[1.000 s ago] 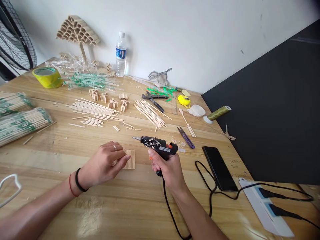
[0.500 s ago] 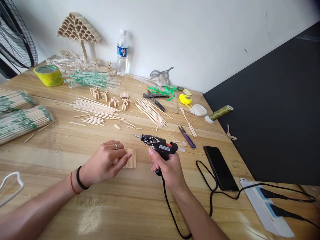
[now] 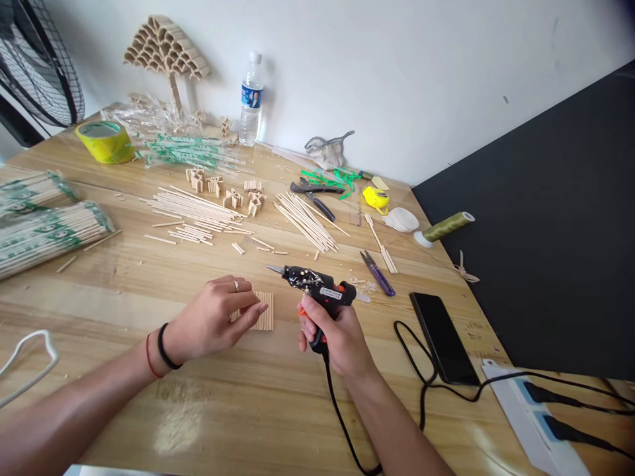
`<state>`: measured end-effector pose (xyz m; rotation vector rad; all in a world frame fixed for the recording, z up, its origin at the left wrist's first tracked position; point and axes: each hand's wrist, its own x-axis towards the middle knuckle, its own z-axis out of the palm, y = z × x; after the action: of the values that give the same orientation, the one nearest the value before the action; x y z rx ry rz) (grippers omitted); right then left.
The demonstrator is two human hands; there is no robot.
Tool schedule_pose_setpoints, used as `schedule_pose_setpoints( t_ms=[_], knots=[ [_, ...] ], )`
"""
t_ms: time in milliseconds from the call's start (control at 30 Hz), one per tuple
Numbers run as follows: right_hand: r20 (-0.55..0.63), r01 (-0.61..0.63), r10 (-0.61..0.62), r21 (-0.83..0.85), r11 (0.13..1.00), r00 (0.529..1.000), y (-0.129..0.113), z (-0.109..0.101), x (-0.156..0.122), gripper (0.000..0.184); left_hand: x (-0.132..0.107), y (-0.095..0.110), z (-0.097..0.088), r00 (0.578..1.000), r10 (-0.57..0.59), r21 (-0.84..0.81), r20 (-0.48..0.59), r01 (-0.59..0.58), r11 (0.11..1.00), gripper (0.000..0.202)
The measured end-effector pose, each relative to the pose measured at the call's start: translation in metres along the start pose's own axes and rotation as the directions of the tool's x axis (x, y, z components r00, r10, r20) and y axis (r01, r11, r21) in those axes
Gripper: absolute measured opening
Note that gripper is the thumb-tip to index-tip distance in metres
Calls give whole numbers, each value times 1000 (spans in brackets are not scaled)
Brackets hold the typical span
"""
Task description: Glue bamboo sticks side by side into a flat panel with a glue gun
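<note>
My left hand (image 3: 213, 318) lies over a small flat panel of glued wooden sticks (image 3: 262, 311) on the wooden table (image 3: 248, 410), fingers curled and pressing on its left part. My right hand (image 3: 333, 337) grips the handle of a black glue gun (image 3: 312, 284) with an orange trigger. The gun is held just right of the panel, its metal nozzle pointing left above the panel's far edge. Its black cord (image 3: 342, 423) trails toward me.
Loose sticks (image 3: 198, 215), small stick pieces (image 3: 233, 195) and a second stick pile (image 3: 307, 221) lie beyond. Further off are pliers (image 3: 312, 192), purple snips (image 3: 378, 272), a phone (image 3: 443, 338), a thread spool (image 3: 444, 227), yellow tape (image 3: 106, 141), a water bottle (image 3: 251, 99), packed stick bundles (image 3: 44, 231) and a power strip (image 3: 546, 410).
The view has drifted slightly, shifting everything a little right. Both hands keep their hold; the glue gun and panel stay nearly in place.
</note>
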<state>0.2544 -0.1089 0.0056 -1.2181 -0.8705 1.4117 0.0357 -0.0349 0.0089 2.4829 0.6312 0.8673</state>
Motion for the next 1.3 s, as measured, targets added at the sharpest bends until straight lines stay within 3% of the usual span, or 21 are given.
schedule_pose_setpoints(
  t_ms=[333, 633, 1300],
  knots=[
    [13, -37, 35, 145, 989, 999, -6, 5, -2, 41, 2, 1, -1, 1000, 22, 18, -1, -22, 1000, 43],
    [128, -205, 167, 405, 891, 978, -12, 0, -1, 36, 1, 1, -1, 1000, 11, 12, 17, -12, 1000, 43],
    [134, -205, 165, 383, 901, 977, -10, 1, 1, 36, 0, 1, 0, 1000, 11, 8, 28, -11, 1000, 43]
  ],
)
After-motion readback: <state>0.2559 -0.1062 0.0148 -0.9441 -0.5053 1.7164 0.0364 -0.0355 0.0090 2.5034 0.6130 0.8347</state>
